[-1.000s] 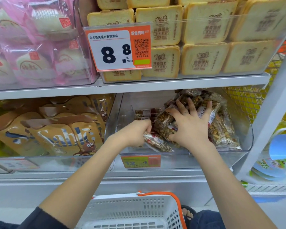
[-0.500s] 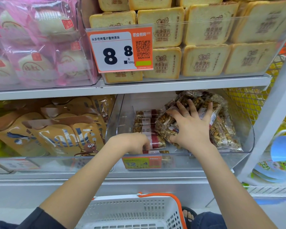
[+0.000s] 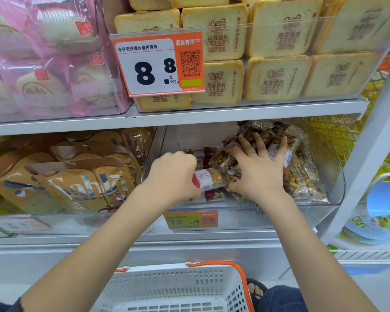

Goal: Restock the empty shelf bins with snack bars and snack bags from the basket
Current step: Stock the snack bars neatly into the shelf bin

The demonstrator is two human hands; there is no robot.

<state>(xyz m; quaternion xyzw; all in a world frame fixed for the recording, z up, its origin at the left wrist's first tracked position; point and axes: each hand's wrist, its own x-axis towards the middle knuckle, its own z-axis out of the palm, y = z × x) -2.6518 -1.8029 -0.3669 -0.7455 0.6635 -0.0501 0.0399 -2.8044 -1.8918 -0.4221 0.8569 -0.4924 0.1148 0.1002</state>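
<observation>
Left hand (image 3: pixel 173 176) has lifted since a moment ago, fingers curled tight around a clear-wrapped nut snack bar with a red-and-white label (image 3: pixel 208 178), now raised over the stacked bars in the clear plastic shelf bin (image 3: pixel 334 176). At its 3 o'clock, right hand (image 3: pixel 260 167) still presses spread, straight fingers against the leaning clear bags of nut bars (image 3: pixel 302 174).

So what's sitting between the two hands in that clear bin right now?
In the head view, one wrapped snack bar, gripped by the left hand, spans the gap to the right hand, which presses back the snack bags.
</observation>
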